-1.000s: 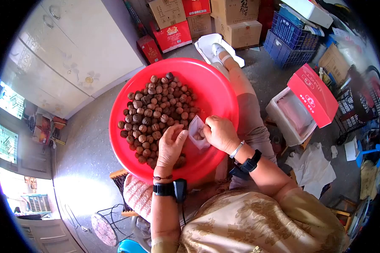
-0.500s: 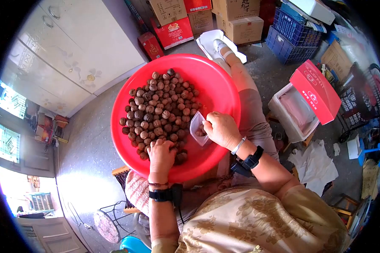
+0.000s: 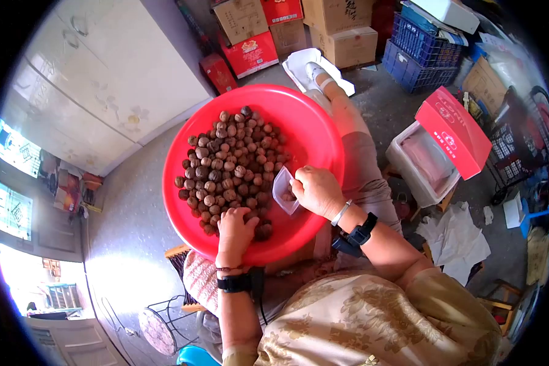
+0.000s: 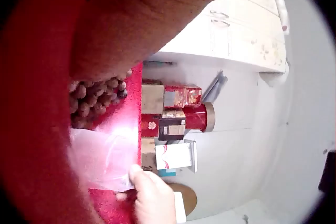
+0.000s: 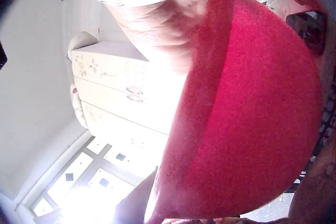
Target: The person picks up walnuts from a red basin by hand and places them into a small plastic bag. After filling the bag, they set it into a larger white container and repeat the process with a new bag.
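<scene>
A red plastic basin [image 3: 314, 125] sits over the person's lap, with a heap of brown walnuts [image 3: 232, 161] along its left side. My left hand [image 3: 233, 233] reaches over the near edge of the heap, fingers among the walnuts; I cannot tell whether they grip any. My right hand [image 3: 318, 192] pinches the edge of a small translucent plastic bag [image 3: 282, 188] over the basin's right side. Its mouth stands open, and a few walnuts show inside. In the left wrist view, thumb and finger of the right hand [image 4: 152, 198] hold the bag [image 4: 102, 155].
A white foam box [image 3: 412, 161] with a red lid stands on the floor to the right. Cardboard cartons [image 3: 348, 46] and blue crates [image 3: 418, 64] are stacked at the back. A white cabinet [image 3: 97, 79] is on the left, a round stool [image 3: 157, 330] at lower left.
My left hand has gone from beside the bag down and left to the near edge of the walnut heap. The right hand keeps holding the bag in nearly the same spot.
</scene>
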A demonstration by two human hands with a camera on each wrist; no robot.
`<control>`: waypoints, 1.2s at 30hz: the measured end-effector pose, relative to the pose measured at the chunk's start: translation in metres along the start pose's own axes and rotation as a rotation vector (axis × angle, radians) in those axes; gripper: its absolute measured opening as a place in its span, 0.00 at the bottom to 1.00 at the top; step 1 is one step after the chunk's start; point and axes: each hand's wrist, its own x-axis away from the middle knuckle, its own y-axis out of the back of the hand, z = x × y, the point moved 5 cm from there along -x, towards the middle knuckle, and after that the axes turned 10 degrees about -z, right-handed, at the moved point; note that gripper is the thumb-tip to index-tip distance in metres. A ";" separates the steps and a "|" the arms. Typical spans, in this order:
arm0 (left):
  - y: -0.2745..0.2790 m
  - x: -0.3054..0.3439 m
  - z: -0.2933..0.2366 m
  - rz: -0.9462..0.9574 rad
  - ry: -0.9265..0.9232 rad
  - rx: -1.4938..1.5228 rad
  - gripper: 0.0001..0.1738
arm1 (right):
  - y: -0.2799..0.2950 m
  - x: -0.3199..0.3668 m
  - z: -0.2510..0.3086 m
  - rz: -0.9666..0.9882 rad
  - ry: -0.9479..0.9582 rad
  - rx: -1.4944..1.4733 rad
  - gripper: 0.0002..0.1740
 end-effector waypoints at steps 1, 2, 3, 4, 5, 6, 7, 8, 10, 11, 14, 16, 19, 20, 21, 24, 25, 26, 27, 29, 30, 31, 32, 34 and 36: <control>-0.002 -0.004 0.007 -0.006 0.026 0.197 0.17 | 0.001 0.000 0.001 -0.002 0.016 -0.009 0.13; -0.005 -0.006 0.012 -0.011 0.052 0.395 0.17 | 0.002 -0.001 0.001 -0.005 0.016 -0.009 0.13; 0.000 -0.006 0.008 -0.012 0.050 0.393 0.17 | 0.002 -0.001 0.001 0.005 0.020 -0.006 0.13; 0.008 -0.003 0.003 0.020 0.184 0.627 0.17 | 0.002 -0.001 0.002 0.015 0.025 -0.005 0.13; 0.011 -0.001 0.002 0.051 0.319 0.859 0.17 | 0.002 0.000 0.001 0.012 0.025 -0.008 0.13; 0.013 -0.001 0.005 0.044 0.318 0.824 0.18 | 0.001 0.000 0.000 0.012 0.026 -0.009 0.13; 0.014 0.000 0.007 0.042 0.316 0.821 0.18 | 0.000 0.000 0.000 0.010 0.027 -0.010 0.14; 0.013 0.000 0.010 0.057 0.367 0.889 0.19 | -0.001 0.001 -0.001 0.007 0.028 -0.011 0.14; 0.016 0.000 0.007 0.070 0.412 0.954 0.19 | -0.002 0.001 -0.001 0.044 0.002 0.002 0.15; 0.017 0.001 0.006 0.074 0.442 0.973 0.21 | -0.002 0.001 -0.002 0.040 0.002 0.002 0.15; 0.013 0.002 -0.003 0.062 0.472 1.120 0.22 | -0.001 0.002 -0.003 0.033 0.001 -0.011 0.15; 0.015 0.001 -0.017 0.048 0.471 1.248 0.22 | 0.002 0.001 0.001 0.039 0.020 0.009 0.15; 0.029 -0.003 -0.038 0.061 0.442 1.249 0.22 | 0.000 0.000 -0.001 0.047 0.015 -0.004 0.14; 0.036 -0.005 -0.044 0.034 0.429 1.190 0.21 | 0.000 0.001 -0.001 0.045 0.014 -0.004 0.14; 0.039 -0.008 -0.048 0.007 0.416 1.131 0.20 | 0.000 0.001 -0.001 0.051 0.011 -0.011 0.14; 0.041 -0.021 -0.056 -0.071 0.391 1.096 0.18 | 0.003 0.001 0.000 0.067 -0.002 -0.021 0.14; 0.040 -0.024 -0.059 -0.070 0.391 1.095 0.18 | 0.003 0.001 0.001 0.079 -0.010 -0.024 0.14; 0.039 -0.028 -0.065 -0.068 0.318 1.060 0.19 | 0.003 0.001 0.001 0.078 -0.010 -0.025 0.14; 0.039 -0.030 -0.069 -0.065 0.246 1.025 0.19 | 0.004 0.000 0.001 0.065 -0.001 -0.024 0.13; 0.031 -0.030 -0.063 -0.025 0.191 0.990 0.20 | 0.004 0.001 0.001 0.052 0.007 -0.022 0.13; 0.030 -0.031 -0.058 -0.117 0.137 0.915 0.20 | 0.002 0.001 -0.002 0.033 -0.007 -0.016 0.14; 0.028 -0.031 -0.052 -0.208 0.086 0.837 0.22 | 0.000 0.002 -0.004 0.016 -0.021 -0.010 0.14; 0.024 -0.030 -0.041 -0.197 0.122 0.783 0.21 | -0.003 0.003 -0.005 0.020 -0.023 -0.013 0.14; 0.021 -0.025 -0.026 -0.150 0.077 0.596 0.21 | -0.004 0.004 -0.005 -0.042 -0.008 -0.024 0.13; 0.017 -0.016 -0.021 0.020 0.099 0.477 0.20 | -0.006 0.004 -0.005 -0.037 -0.003 -0.022 0.13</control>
